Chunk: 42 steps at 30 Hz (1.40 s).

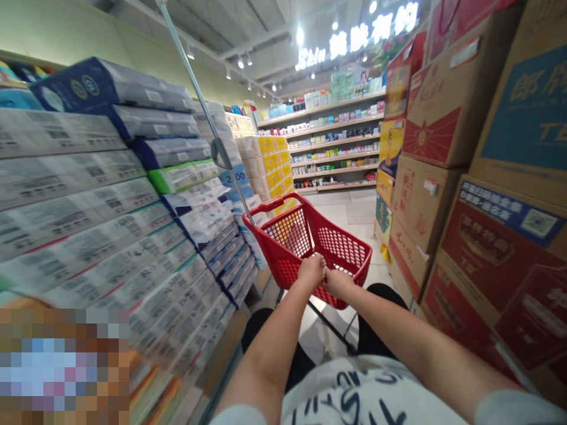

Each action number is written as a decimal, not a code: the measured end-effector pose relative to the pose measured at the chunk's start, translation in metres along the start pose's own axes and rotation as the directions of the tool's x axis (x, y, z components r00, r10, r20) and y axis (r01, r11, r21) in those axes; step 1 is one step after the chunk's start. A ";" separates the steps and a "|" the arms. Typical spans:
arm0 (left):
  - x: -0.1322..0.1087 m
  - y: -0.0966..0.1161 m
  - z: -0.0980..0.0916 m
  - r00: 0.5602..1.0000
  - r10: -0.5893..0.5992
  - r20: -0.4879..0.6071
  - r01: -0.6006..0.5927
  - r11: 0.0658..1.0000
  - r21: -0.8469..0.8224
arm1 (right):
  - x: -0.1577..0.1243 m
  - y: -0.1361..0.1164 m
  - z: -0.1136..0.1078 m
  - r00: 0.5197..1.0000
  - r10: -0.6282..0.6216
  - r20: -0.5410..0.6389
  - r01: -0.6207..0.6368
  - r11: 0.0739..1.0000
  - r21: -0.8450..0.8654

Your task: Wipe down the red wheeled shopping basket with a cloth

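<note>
A red plastic shopping cart with lattice walls stands in the aisle right in front of me. My left hand is closed at its near rim, the fingers curled away from view. Close beside it, my right hand is closed on the same edge, its fingers mostly hidden too. A thin metal pole rises from the cart's left corner, with a grey clip partway up. The part of the basket that shows holds no goods.
Stacked tissue packs line the left side, with yellow-and-white packs farther along. Tall piles of cardboard cartons border the right. Shelves of small goods stand at the far end, past the pale floor. The lower left corner is pixelated.
</note>
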<state>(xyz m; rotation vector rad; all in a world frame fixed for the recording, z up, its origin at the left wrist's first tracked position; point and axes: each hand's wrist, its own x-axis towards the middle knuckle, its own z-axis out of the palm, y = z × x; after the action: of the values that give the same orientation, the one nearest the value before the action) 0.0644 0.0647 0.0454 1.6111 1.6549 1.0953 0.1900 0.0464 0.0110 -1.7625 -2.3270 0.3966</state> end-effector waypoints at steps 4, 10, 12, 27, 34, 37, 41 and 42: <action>-0.003 -0.002 -0.003 0.999 0.044 -0.006 -0.043 0.999 0.013 | -0.006 0.000 0.001 0.996 -0.018 -0.091 0.018 1.000 -0.002; -0.004 0.002 -0.001 0.992 0.121 -0.016 -0.118 0.984 0.135 | -0.003 0.000 0.005 0.995 -0.039 -0.096 0.040 0.999 0.013; -0.005 0.003 0.002 0.991 0.133 0.016 -0.134 0.973 0.190 | 0.001 0.002 0.005 0.995 -0.031 -0.091 0.037 0.997 0.061; 0.001 0.016 -0.007 0.995 0.101 0.001 -0.083 0.812 0.577 | 0.008 0.007 0.011 0.983 -0.012 -0.185 0.066 0.956 0.286; 0.006 0.018 0.006 0.957 0.021 0.289 -0.232 0.656 0.719 | 0.007 0.014 0.009 0.966 -0.014 -0.260 0.150 0.846 0.512; 0.010 0.011 0.011 0.984 0.032 0.177 -0.137 0.773 0.619 | 0.010 0.016 0.008 0.963 0.037 -0.269 0.142 0.777 0.614; 0.014 0.005 0.023 0.989 0.064 0.133 -0.109 0.925 0.365 | 0.020 0.019 0.008 0.966 0.013 -0.257 0.185 0.657 0.730; 0.014 0.005 0.025 0.987 0.066 0.149 -0.112 0.937 0.331 | 0.022 0.020 0.008 0.970 0.022 -0.240 0.170 0.643 0.747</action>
<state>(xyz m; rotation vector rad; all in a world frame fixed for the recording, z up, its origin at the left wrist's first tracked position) 0.0866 0.0819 0.0396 1.9479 1.7635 0.7489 0.1995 0.0720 -0.0032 -1.1888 -1.6539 0.9439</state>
